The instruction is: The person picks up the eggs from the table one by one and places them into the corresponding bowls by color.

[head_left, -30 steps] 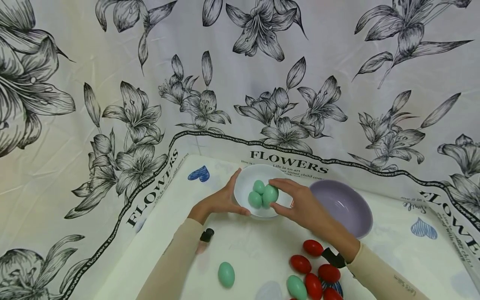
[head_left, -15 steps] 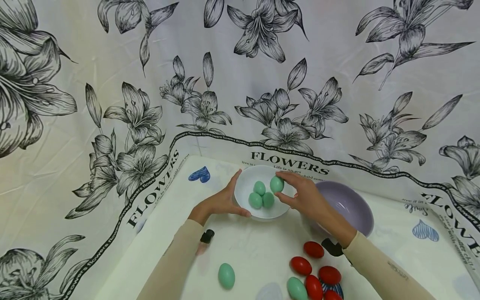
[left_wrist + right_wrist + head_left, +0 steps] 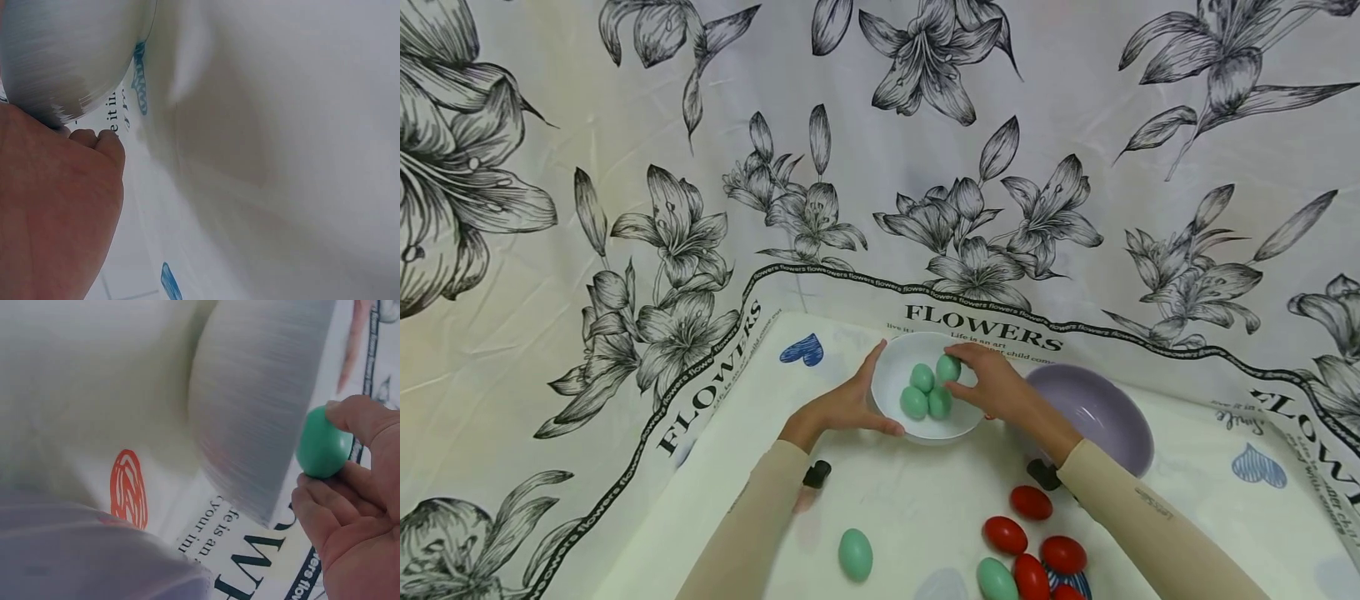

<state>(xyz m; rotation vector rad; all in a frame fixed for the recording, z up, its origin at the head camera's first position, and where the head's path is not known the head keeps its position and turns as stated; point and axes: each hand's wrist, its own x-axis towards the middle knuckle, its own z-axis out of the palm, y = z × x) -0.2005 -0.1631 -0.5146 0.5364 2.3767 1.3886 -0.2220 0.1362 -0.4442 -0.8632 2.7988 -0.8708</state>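
The left side of the white bowl (image 3: 891,375) is gripped by the left hand (image 3: 842,406), with the thumb placed at the near rim. Nearer to the body than this hand, one loose green egg (image 3: 856,555) is laid on the pale cloth (image 3: 910,508). Between the two hands, three green eggs (image 3: 914,402) are grouped inside the bowl. Just beside them, one more green egg, the held egg (image 3: 948,367), is pinched between the thumb and fingers of the right hand (image 3: 996,385); whether its neighbours are touched by it cannot be told. Nearer to the body than the right hand, red eggs (image 3: 1005,535) are gathered with another green egg (image 3: 997,578). Right of this hand, a purple bowl (image 3: 1105,417) is partly covered by the forearm.
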